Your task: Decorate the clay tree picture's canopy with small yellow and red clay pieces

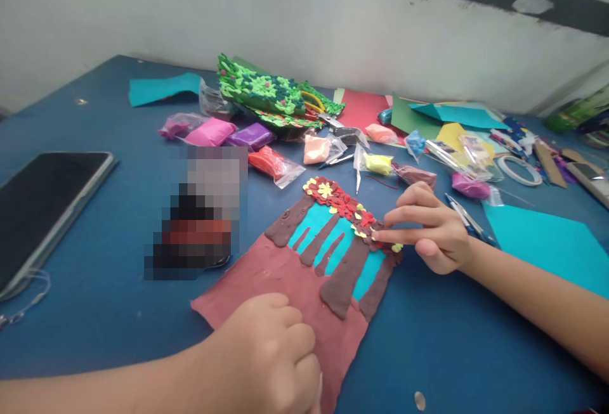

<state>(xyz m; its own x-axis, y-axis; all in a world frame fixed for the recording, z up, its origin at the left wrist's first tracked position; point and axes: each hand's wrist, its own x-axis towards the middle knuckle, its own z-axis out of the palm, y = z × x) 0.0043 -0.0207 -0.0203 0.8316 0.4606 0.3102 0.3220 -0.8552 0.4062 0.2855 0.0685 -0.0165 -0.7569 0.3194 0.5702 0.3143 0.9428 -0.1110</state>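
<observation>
A clay picture [295, 287] lies aslant on the table, with a reddish-brown lower part, dark brown trunk-like strips and turquoise showing between them. Small red, yellow and brown clay petals [342, 201] crowd its far edge. With fingers apart, my right hand [435, 230] reaches in from the right, and its outstretched index fingertip touches the petals near their right end. My left hand [271, 350] is closed, knuckles up, over the near part of the picture. Its fingertips are hidden, so whatever they may hold cannot be seen.
A dark phone [52, 205] lies at the left, beside a pixelated object [195, 224]. Bagged clay packets, among them a red one [273, 163], spread across the back near a green leafy clay piece [264, 87]. Turquoise paper [552, 243] lies right, and a wall [190, 14] stands behind.
</observation>
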